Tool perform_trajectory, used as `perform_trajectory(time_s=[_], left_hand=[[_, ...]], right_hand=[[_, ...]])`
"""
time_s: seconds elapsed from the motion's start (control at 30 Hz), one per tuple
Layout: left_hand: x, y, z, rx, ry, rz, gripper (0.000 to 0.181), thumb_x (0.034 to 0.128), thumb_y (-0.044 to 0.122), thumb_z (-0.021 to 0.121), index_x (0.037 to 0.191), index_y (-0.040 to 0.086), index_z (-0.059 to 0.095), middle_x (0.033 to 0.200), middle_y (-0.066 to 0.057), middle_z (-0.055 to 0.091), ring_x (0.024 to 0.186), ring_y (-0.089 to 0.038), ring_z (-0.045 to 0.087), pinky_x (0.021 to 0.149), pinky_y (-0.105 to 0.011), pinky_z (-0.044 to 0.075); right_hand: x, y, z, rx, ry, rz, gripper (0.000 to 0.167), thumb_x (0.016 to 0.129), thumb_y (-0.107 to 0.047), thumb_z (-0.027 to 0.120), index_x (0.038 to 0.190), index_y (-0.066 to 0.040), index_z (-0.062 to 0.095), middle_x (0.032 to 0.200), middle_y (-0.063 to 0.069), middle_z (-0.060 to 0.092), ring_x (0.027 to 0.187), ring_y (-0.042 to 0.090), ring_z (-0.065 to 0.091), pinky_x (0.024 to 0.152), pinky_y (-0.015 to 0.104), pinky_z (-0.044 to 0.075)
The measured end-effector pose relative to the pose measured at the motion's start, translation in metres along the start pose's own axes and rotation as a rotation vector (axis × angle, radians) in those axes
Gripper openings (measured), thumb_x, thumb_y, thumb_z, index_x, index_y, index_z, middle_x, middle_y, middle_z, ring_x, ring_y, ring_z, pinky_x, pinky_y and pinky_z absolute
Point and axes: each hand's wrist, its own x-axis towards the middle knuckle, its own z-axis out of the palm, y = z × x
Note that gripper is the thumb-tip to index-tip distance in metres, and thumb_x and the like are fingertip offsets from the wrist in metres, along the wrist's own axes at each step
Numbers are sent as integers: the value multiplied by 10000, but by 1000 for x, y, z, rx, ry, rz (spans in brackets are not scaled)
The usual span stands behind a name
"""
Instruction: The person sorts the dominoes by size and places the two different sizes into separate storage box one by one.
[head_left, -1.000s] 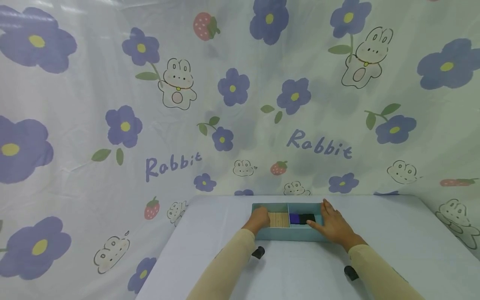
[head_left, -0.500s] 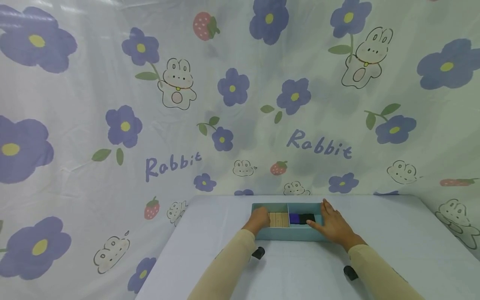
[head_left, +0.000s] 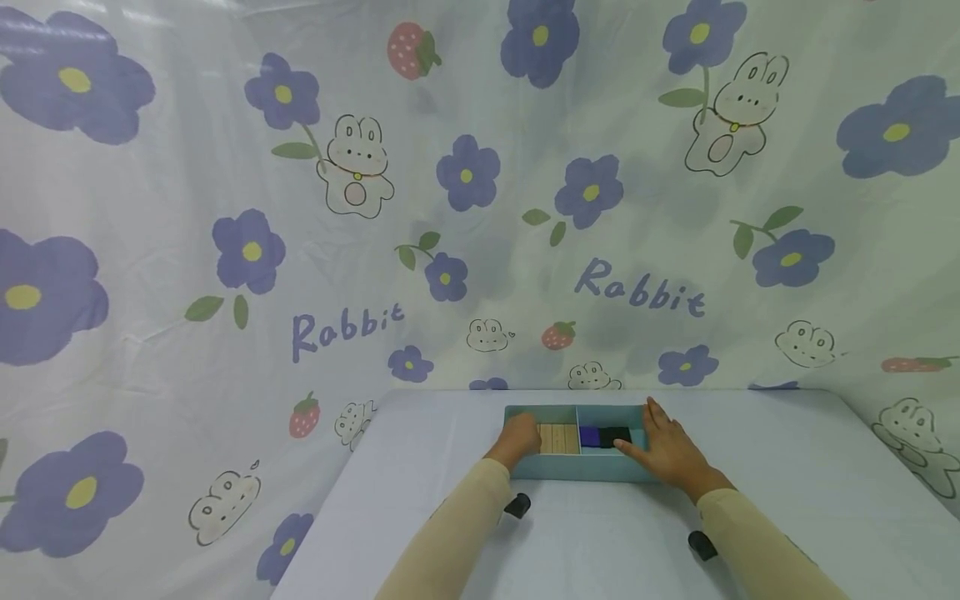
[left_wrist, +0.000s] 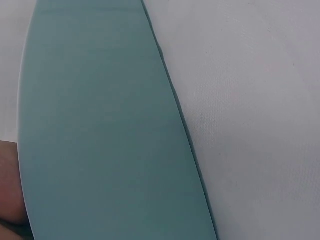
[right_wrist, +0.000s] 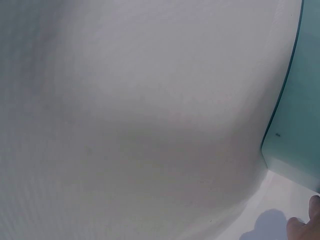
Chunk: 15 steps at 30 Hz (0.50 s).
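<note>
A blue-green box (head_left: 585, 468) with one divider stands on the table. Its left compartment holds several pale wooden strips (head_left: 559, 439) side by side; purple (head_left: 590, 437) and black (head_left: 611, 437) items lie in the right one. My left hand (head_left: 517, 439) reaches into the left compartment beside the strips, knuckles up, its fingertips hidden. In the left wrist view, part of that hand (left_wrist: 10, 185) shows past the box wall (left_wrist: 110, 120). My right hand (head_left: 675, 452) lies over the box's right end, fingers extended and thumb toward the black item. Fingertips (right_wrist: 300, 227) show below the box corner in the right wrist view.
The box rests on a white-covered table (head_left: 600, 542) near its far edge. Behind it hangs a curtain (head_left: 510, 250) printed with flowers and rabbits. Dark wrist-worn pieces (head_left: 517, 505) stick out beneath the forearms.
</note>
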Motion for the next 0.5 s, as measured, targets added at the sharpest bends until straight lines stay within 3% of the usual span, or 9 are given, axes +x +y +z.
perform_trajectory(time_s=[0.27, 0.5], left_hand=[[3, -2, 2, 9, 2, 27, 222, 876, -2, 642, 666, 47, 593, 653, -17, 502, 577, -144, 444, 476, -237, 366], [4, -4, 3, -3, 8, 41, 145, 879, 1, 644, 734, 7, 641, 677, -29, 550, 587, -147, 460, 482, -243, 395]], right_hand=[[1, 3, 1, 5, -13, -1, 1063, 919, -694, 429, 1460, 181, 163, 1553, 323, 100, 1410, 481, 141, 1090, 641, 155], [0, 3, 2, -3, 7, -6, 1038, 927, -679, 435, 1453, 184, 195, 1550, 321, 126, 1408, 476, 157, 1088, 638, 174]])
